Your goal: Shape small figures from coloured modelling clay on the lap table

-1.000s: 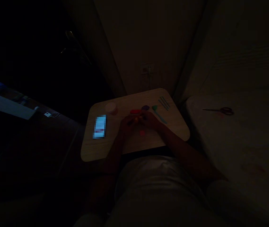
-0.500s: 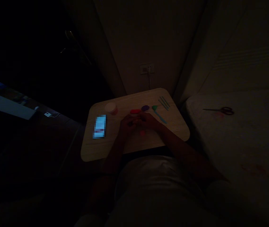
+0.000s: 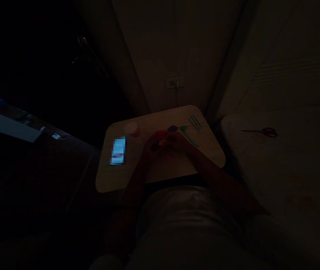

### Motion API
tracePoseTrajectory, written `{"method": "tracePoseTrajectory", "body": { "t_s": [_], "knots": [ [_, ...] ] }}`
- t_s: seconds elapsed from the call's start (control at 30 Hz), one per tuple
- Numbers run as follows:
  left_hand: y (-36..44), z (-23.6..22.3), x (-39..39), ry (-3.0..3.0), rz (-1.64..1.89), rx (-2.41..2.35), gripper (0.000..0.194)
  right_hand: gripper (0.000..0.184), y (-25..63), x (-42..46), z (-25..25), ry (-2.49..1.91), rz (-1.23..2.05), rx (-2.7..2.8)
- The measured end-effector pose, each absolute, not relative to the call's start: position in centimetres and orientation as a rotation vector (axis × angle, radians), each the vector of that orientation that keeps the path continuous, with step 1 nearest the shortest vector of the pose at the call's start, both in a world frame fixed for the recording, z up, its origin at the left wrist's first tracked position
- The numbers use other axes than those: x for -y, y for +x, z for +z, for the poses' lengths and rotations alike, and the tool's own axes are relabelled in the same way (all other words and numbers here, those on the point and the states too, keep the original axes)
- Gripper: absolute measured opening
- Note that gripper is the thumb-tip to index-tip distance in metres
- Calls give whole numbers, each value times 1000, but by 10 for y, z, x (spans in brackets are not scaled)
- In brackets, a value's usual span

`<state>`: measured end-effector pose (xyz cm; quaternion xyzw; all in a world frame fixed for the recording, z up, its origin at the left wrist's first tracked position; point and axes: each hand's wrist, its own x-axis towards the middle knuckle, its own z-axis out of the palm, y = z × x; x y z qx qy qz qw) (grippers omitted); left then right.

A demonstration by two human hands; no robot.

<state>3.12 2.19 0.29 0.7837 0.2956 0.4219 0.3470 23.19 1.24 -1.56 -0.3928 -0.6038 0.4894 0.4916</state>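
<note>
My left hand point(image 3: 150, 147) and my right hand point(image 3: 176, 141) meet over the small wooden table, fingers curled inward. Between their fingertips is a small orange lump point(image 3: 162, 143) that looks like modelling clay; both hands seem to grip it, though dim light hides the exact finger contact. Just beyond the fingers lies a red piece point(image 3: 160, 132), partly covered by them. A small pink-red piece point(image 3: 169, 158) rests on the near side, below my hands. Past my right hand are a purple piece point(image 3: 172, 128), a green piece point(image 3: 184, 128) and a blue knife-like tool point(image 3: 191, 139).
On the table point(image 3: 109, 180) stand a pale tub point(image 3: 132, 129) and a lit phone point(image 3: 118, 150) at left. Several thin sticks point(image 3: 195, 123) lie at the far right corner. Scissors point(image 3: 263, 131) rest on a pale surface to the right. A wall socket point(image 3: 175, 81) holds a plugged cable.
More of the orange lump shows between my fingers, which have shifted slightly around it. The scene looks a little darker. Everything else on the table has stayed in place.
</note>
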Motion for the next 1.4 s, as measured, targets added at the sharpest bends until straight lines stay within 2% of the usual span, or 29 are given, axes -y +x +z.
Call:
{"method": "tracePoseTrajectory", "body": {
  "t_s": [0.5, 0.77, 0.9, 1.07, 1.4],
  "knots": [
    [27, 9, -22, 2012, 1141, -826, 15, 38, 235, -12, -9, -924, 1180, 1603],
    [31, 8, -21, 1932, 1150, -736, 29, 45, 232, -10, -9, -879, 1241, 1481],
    [29, 4, -22, 1805, 1134, -687, 57, 44, 233, -10, -8, -870, 1235, 1406],
    [29, 7, -25, 1899, 1086, -683, 41, 43, 236, -10, -8, -887, 1237, 1421],
    [26, 1, -24, 1874, 1146, -887, 32, 41, 234, -10, -9, -1000, 1157, 1439]
  ]
}}
